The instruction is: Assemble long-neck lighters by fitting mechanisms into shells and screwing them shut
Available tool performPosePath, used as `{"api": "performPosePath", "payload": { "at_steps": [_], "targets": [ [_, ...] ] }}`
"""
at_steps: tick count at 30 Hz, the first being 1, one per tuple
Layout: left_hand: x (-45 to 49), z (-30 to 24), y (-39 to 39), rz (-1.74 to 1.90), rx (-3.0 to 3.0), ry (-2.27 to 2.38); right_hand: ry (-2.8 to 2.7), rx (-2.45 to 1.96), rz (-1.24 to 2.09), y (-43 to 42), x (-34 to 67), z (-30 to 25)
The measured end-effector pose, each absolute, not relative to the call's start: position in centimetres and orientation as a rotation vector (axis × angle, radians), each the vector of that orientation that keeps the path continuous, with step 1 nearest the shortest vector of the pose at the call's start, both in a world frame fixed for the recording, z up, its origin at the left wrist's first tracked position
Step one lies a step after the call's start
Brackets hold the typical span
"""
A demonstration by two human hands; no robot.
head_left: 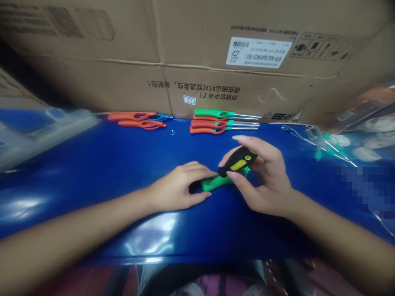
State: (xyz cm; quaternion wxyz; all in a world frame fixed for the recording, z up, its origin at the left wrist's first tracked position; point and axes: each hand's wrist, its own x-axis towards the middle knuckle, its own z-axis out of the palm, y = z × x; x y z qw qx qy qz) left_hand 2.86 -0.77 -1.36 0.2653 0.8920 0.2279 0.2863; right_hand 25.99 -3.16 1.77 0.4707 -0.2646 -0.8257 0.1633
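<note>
Gripping, your right hand [268, 176]: one black-and-yellow screwdriver [239, 161], fingers wrapped round its handle, shaft slanting left over the green lighter body [221, 183]. Your left hand [180, 187]: thumb and forefinger pinched about that body's left end, mid-scene on the blue table [120, 164]. Far centre: lighters with metal tubes [210, 124]. Far left: orange handles [132, 116].

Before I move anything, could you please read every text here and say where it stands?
Cardboard, upside down: "师傅您辛苦了!"
Same cardboard: "请在搬运时对我温柔些,谢谢您!"
White label: "KF…46G…(B1)", partly blurred
White label: "25" as pictured
Small sticker: "33"
Other print: unreadable
</note>
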Motion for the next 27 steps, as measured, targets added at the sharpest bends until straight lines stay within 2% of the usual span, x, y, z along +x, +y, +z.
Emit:
{"api": "performPosePath", "payload": {
  "at_steps": [4,10,15,20,25,27],
  "targets": [
    [2.9,-1.4,-0.7,0.741,2.390,0.550,-2.060,-0.635,0.170,-2.9,26.3,2.3],
    [3.2,-2.0,-0.8,0.757,2.383,0.520,-2.084,-0.754,0.369,-3.3,26.3,3.5],
    [4.1,-2.1,-1.1,0.754,2.372,0.555,-2.134,-0.752,0.053,-3.0,27.0,4.4],
    [5.4,-2.4,-1.2,0.767,2.325,0.650,-2.173,-0.795,0.298,-2.4,27.9,4.9],
    [7.1,-2.3,-1.0,0.764,2.346,0.677,-2.153,-0.712,-0.218,-2.1,28.8,5.6],
    [7.6,-2.2,-0.8,0.747,2.368,0.658,-2.200,-0.681,-0.158,-2.1,29.1,5.9]
  ]
}}
